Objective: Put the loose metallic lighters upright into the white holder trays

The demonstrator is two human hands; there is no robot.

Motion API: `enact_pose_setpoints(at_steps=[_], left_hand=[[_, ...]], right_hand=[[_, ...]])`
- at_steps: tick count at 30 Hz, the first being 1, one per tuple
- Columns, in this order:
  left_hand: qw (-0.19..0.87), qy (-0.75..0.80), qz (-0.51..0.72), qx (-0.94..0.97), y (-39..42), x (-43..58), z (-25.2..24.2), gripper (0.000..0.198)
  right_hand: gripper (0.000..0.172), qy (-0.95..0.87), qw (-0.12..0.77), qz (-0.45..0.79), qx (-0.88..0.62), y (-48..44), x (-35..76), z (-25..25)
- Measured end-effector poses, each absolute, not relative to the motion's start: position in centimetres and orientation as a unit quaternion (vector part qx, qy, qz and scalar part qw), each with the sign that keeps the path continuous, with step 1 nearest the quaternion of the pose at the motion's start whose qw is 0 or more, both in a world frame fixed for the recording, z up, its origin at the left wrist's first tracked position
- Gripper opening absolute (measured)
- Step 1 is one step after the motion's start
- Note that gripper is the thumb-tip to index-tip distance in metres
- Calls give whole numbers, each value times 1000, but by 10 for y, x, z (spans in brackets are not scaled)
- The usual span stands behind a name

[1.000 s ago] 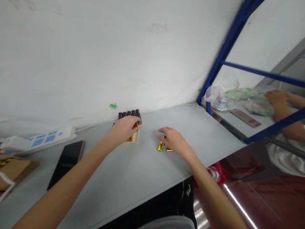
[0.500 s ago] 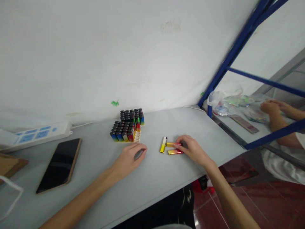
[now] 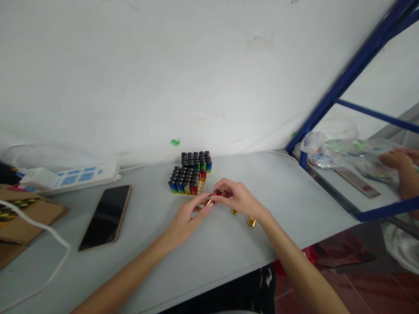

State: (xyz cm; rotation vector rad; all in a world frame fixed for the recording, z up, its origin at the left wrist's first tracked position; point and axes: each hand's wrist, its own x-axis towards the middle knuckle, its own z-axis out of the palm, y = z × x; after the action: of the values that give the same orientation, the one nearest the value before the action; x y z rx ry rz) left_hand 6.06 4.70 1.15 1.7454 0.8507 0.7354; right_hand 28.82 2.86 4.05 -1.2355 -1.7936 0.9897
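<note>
Between my two hands, just in front of the tray, is a red and gold lighter (image 3: 210, 201) with a dark top. The fingers of my left hand (image 3: 189, 218) pinch its near end. My right hand (image 3: 238, 197) grips it around the dark top. Two more gold lighters, one (image 3: 234, 211) and another (image 3: 252, 222), lie on the table below my right hand and are partly covered by it. Upright lighters with black tops and coloured bodies (image 3: 186, 179) stand packed in rows behind my left hand. A pale slotted tray edge (image 3: 202, 187) shows at their right.
A phone (image 3: 106, 216) lies at the left, below a white power strip (image 3: 87, 176). A cardboard box (image 3: 36, 218) and white cable (image 3: 49, 229) are at far left. Blue metal framing (image 3: 376, 114) stands at right, with plastic bags (image 3: 340, 152) and another person's hands (image 3: 396, 159) beyond.
My right hand has lifted a lighter from the table and moved it left to my left hand, which now also grips it. The view has shifted left.
</note>
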Motion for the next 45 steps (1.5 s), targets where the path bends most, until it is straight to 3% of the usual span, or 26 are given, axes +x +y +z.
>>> enact_pose_setpoints(at_steps=[9,17,23,27,35,45], left_hand=[[645,308,328,618,75,38,25,40],[681,326,324,570,67,46,13,49],[654,373,324,573,63,49,21,56],[638,394,326,576,61,50,26,62],[637,425,332,551,61,51,18,67],[675,430,318,509,60,54,23,47]], right_hand=[[43,-679,426,285,-526,74,272,30],[24,-736,384,182,-527,78,280,-9],[56,-788,334,175,-487,75,278,-16],[67,-798,331,162,-477,74,274,-22],[65,-794,323,163,-489,73,272,-21],[64,-796,318,161,-490,73,272,-20]])
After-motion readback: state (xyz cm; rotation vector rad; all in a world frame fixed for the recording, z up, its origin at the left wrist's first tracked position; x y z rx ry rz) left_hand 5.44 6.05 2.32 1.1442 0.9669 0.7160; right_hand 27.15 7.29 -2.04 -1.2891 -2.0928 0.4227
